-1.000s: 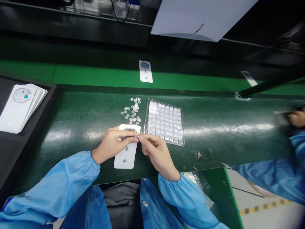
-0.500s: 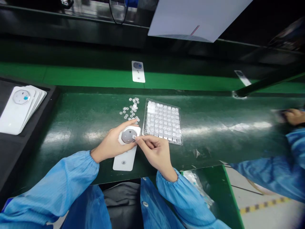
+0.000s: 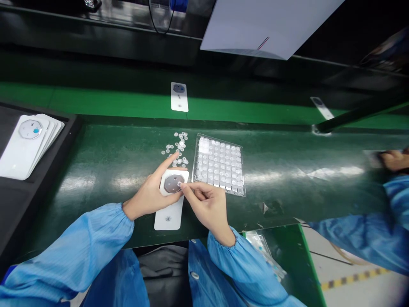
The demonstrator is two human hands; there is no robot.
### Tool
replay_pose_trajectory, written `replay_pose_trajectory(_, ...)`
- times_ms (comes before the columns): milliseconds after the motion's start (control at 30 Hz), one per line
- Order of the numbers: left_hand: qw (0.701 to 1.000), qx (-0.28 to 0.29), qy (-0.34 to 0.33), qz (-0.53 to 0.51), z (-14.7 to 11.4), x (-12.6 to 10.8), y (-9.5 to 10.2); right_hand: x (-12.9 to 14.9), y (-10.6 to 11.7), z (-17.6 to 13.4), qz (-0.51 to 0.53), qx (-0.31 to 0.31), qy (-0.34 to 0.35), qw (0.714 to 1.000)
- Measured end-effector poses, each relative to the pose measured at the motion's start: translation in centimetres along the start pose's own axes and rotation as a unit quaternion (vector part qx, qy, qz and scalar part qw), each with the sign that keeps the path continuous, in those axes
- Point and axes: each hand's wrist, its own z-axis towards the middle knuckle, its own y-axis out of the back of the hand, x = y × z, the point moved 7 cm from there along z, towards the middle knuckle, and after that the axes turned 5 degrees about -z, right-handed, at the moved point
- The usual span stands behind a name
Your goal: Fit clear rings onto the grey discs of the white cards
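My left hand (image 3: 153, 191) grips a white phone back cover (image 3: 169, 218) by its upper part, thumb on one side and fingers on the other, with the index finger raised. A grey octagonal camera area (image 3: 172, 183) with small marks shows on the cover. My right hand (image 3: 207, 202) pinches a small translucent round piece (image 3: 179, 184) at the right edge of that octagon. Loose translucent discs (image 3: 181, 145) lie scattered just beyond my left fingers. Right of them sits a clear tray (image 3: 218, 165) filled with rows of similar small pieces.
A stack of white covers (image 3: 22, 149) rests on a black tray (image 3: 9, 194) at left. Another white cover (image 3: 179, 102) lies on the green belt (image 3: 121, 102), one more (image 3: 322, 108) farther right. A co-worker's hand (image 3: 396, 160) and blue sleeve are at right.
My left index finger has lifted away from the cover. The right hand stays at the octagon's edge with its pinch. On the belt, the cover has shifted slightly left.
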Motion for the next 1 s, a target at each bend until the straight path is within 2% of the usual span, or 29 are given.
replay_pose_trajectory(133, 0.999, 0.005, 0.007, -0.04, -0.1, 0.0, -0.1, -0.1, 0.0, 0.0, -0.002, 0.001, -0.008, 1.0)
replay_pose_trajectory(300, 0.993, -0.001, 0.028, -0.119, -0.4, 0.1, -0.1, -0.4, 0.3, 1.1, -0.003, 0.05, -0.034, 0.998)
replay_pose_trajectory(400, 0.987, -0.011, 0.042, -0.157, -0.3, 0.2, 0.0, -0.9, 0.4, 2.0, 0.047, 0.069, -0.058, 0.995)
replay_pose_trajectory(533, 0.984, -0.044, 0.069, -0.161, 0.2, 0.7, 0.5, -1.8, -0.8, 2.2, 0.147, 0.134, -0.086, 0.976)
replay_pose_trajectory(667, 0.973, -0.083, 0.119, -0.179, 0.7, 1.6, 1.0, -2.2, -1.1, 2.0, 0.189, 0.123, -0.059, 0.973)
replay_pose_trajectory(833, 0.948, -0.083, 0.143, -0.271, 0.9, 2.1, 1.0, -2.8, -1.9, 0.8, 0.18, 0.144, -0.047, 0.972)
replay_pose_trajectory(1000, 0.937, -0.09, 0.165, -0.295, 0.9, 2.7, 1.1, -3.1, -2.3, -0.2, 0.174, 0.142, -0.046, 0.973)
